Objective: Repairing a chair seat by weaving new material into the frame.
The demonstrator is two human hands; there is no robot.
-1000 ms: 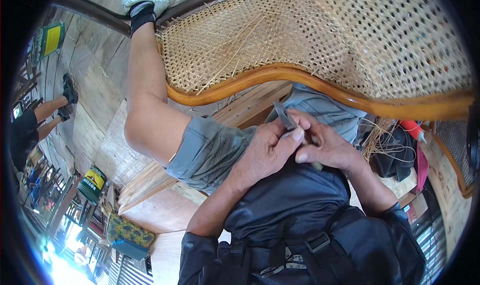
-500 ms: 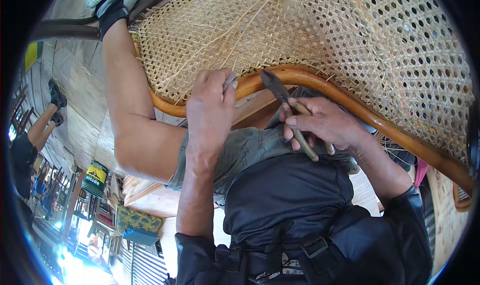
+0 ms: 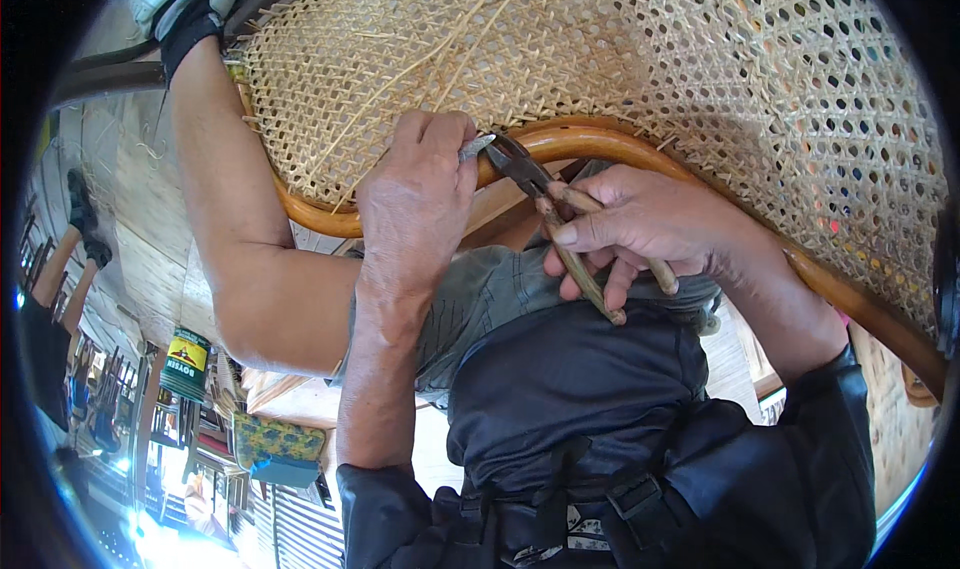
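My left hand [image 3: 415,199] is closed over the curved edge of a varnished wooden frame [image 3: 580,144]. Between its thumb and fingers pokes out a small grey pointed piece [image 3: 478,146], whose kind I cannot make out. My right hand [image 3: 650,219] grips a pair of pliers [image 3: 572,254] by its worn handles, which stand apart. The dark jaws of the pliers reach the tip of the grey piece; whether they bite on it is not clear. Woven cane webbing [image 3: 520,69] fills the frame, with short strand ends sticking up along its edge.
Loose cane strands [image 3: 440,69] lie across the webbing. My bent leg [image 3: 240,239] stretches along the left. Beyond it stand a green and yellow can [image 3: 185,364] and a floral-patterned box [image 3: 280,439]. Another person's legs [image 3: 72,259] show at the far left.
The pliers have moved left, so their jaws now meet the grey piece at my left hand. The handles remain spread. The view has shifted a little.
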